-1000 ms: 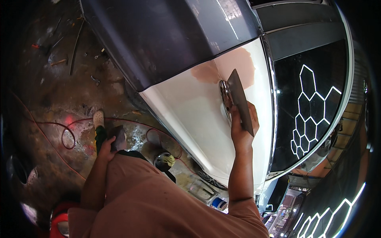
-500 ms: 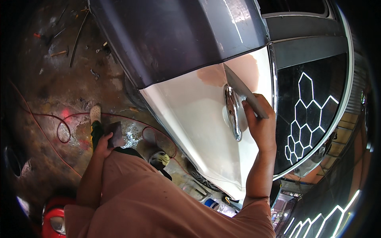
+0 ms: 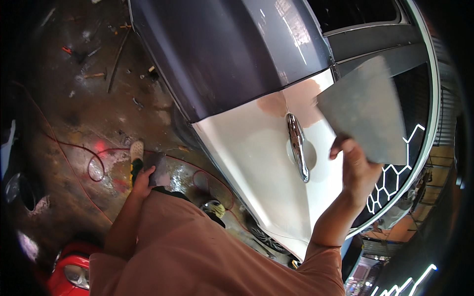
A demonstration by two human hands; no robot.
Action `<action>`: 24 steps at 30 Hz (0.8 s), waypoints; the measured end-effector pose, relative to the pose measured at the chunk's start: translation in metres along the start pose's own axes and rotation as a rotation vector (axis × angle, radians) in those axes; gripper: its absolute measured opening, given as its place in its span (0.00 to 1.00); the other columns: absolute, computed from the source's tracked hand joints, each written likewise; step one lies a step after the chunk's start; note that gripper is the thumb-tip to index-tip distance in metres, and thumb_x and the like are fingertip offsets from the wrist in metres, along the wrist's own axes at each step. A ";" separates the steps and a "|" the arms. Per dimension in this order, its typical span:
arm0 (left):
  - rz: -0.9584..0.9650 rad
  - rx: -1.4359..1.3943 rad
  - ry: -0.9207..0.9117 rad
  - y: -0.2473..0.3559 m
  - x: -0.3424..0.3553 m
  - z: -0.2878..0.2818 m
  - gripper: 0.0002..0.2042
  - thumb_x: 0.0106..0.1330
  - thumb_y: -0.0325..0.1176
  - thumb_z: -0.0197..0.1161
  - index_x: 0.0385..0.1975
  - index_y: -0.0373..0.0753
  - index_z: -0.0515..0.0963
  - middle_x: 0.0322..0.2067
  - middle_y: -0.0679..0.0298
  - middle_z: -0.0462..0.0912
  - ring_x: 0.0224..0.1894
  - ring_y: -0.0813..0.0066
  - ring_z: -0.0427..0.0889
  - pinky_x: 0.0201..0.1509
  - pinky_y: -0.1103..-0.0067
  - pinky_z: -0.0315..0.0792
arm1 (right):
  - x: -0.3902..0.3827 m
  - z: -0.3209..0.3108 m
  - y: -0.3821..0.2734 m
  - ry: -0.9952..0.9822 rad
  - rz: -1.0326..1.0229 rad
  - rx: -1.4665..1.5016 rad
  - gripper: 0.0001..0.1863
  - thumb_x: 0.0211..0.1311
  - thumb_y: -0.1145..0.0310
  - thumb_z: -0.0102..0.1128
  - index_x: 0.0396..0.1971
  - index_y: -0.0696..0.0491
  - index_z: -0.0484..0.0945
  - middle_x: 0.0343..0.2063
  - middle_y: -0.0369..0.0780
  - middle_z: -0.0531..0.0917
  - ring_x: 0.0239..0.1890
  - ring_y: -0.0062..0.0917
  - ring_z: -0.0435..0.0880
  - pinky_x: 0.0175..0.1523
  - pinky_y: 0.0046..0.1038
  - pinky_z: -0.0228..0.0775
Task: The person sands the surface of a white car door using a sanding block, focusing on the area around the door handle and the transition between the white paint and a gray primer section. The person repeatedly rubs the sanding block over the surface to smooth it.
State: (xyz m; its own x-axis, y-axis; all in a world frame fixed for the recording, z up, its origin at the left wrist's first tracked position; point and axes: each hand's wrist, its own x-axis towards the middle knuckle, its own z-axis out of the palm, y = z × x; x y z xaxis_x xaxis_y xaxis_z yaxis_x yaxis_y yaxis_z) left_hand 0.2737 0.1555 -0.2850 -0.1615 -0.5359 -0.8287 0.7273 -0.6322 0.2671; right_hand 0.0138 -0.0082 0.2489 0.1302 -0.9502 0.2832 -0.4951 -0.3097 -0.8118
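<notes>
Two hands in view, both the person's own. Right hand (image 3: 356,170) raised in front of the car door (image 3: 256,163), fingers clamped on the lower edge of one flat grey sheet (image 3: 368,116), squarish and held off the panel, tilted, blurred at its left edge, covering part of the door's upper right corner and the dark window (image 3: 395,128) beyond. Left hand (image 3: 143,178) low at the person's side, fingers closed around one small grey block (image 3: 158,167), well apart from the door.

One door handle (image 3: 297,145), chromed, long and narrow, set upright in the picture on the whitish sanded area, just left of the right hand and not touched by it. Two pinkish filler patches: one (image 3: 272,104) just above the handle's left, one (image 3: 306,98) to its right, partly behind the sheet. Upper part of the door glossy dark grey; lower part dull white.

One shoe (image 3: 136,154), pale at the toe, just above the left hand. One red cord (image 3: 94,163) looping over the wet, stained floor (image 3: 74,113), with scattered small tools and debris at top left, too small to count. One red car corner with a headlamp (image 3: 74,274) at bottom left. Salmon-coloured shirt (image 3: 197,251) filling the lower middle.
</notes>
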 end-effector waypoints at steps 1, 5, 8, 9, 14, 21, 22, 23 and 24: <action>0.041 -0.004 -0.029 0.012 -0.012 0.008 0.23 0.68 0.39 0.68 0.61 0.43 0.72 0.53 0.66 0.81 0.53 0.68 0.82 0.53 0.65 0.80 | -0.014 -0.006 0.010 -0.027 0.051 0.019 0.08 0.59 0.79 0.68 0.36 0.68 0.82 0.28 0.48 0.85 0.27 0.30 0.86 0.33 0.29 0.80; 0.288 0.048 -0.142 0.059 -0.048 0.028 0.20 0.69 0.39 0.68 0.57 0.41 0.75 0.50 0.66 0.83 0.49 0.71 0.84 0.55 0.70 0.79 | -0.065 0.026 0.056 -0.136 0.508 0.182 0.11 0.61 0.80 0.68 0.43 0.64 0.80 0.33 0.42 0.86 0.32 0.25 0.86 0.36 0.26 0.80; 0.426 0.210 -0.143 0.097 -0.090 0.048 0.18 0.68 0.38 0.69 0.54 0.38 0.76 0.48 0.66 0.83 0.49 0.74 0.82 0.55 0.73 0.77 | -0.106 0.061 0.097 -0.123 0.625 0.401 0.12 0.61 0.74 0.70 0.42 0.61 0.80 0.33 0.38 0.84 0.31 0.21 0.83 0.35 0.24 0.76; 0.449 0.278 -0.147 0.107 -0.099 0.047 0.19 0.68 0.37 0.68 0.54 0.37 0.76 0.48 0.65 0.83 0.49 0.74 0.82 0.55 0.74 0.76 | -0.120 0.074 0.105 -0.060 0.644 0.443 0.11 0.62 0.74 0.69 0.41 0.60 0.80 0.31 0.37 0.84 0.29 0.21 0.81 0.33 0.24 0.74; 0.578 0.544 -0.242 0.139 -0.176 0.087 0.21 0.70 0.38 0.67 0.57 0.33 0.75 0.50 0.64 0.83 0.50 0.77 0.80 0.57 0.77 0.73 | -0.177 0.102 0.139 0.146 0.726 0.647 0.11 0.65 0.68 0.67 0.43 0.57 0.79 0.31 0.33 0.81 0.26 0.15 0.75 0.30 0.20 0.68; 0.603 0.786 -0.451 0.155 -0.236 0.150 0.20 0.74 0.38 0.62 0.58 0.32 0.74 0.51 0.66 0.81 0.53 0.78 0.76 0.61 0.77 0.69 | -0.188 0.097 0.104 0.393 0.685 0.703 0.12 0.68 0.64 0.63 0.45 0.54 0.79 0.33 0.31 0.82 0.30 0.13 0.74 0.37 0.21 0.67; 0.588 0.789 -0.472 0.156 -0.246 0.159 0.20 0.74 0.37 0.62 0.58 0.31 0.74 0.51 0.66 0.81 0.53 0.79 0.75 0.61 0.78 0.69 | -0.189 0.100 0.100 0.428 0.652 0.754 0.12 0.69 0.64 0.63 0.46 0.55 0.79 0.34 0.31 0.82 0.31 0.13 0.75 0.38 0.21 0.68; 0.605 0.817 -0.502 0.157 -0.252 0.162 0.20 0.74 0.37 0.63 0.58 0.31 0.74 0.51 0.65 0.81 0.53 0.79 0.76 0.60 0.78 0.69 | -0.192 0.104 0.097 0.459 0.622 0.803 0.13 0.69 0.64 0.63 0.47 0.55 0.79 0.35 0.32 0.82 0.32 0.14 0.76 0.38 0.21 0.69; 0.621 0.843 -0.531 0.160 -0.256 0.165 0.19 0.74 0.36 0.63 0.58 0.31 0.74 0.51 0.65 0.81 0.53 0.79 0.76 0.60 0.78 0.69 | -0.194 0.109 0.093 0.489 0.590 0.852 0.13 0.69 0.64 0.62 0.48 0.55 0.78 0.36 0.32 0.83 0.33 0.14 0.78 0.39 0.22 0.70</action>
State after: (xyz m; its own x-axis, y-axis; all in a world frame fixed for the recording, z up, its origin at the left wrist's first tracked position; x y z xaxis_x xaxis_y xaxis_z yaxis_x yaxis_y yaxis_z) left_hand 0.3211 0.0992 0.0516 -0.3374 -0.9230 -0.1852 0.1392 -0.2435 0.9599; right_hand 0.0359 0.1431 0.0626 -0.3694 -0.8978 -0.2398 0.3990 0.0798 -0.9135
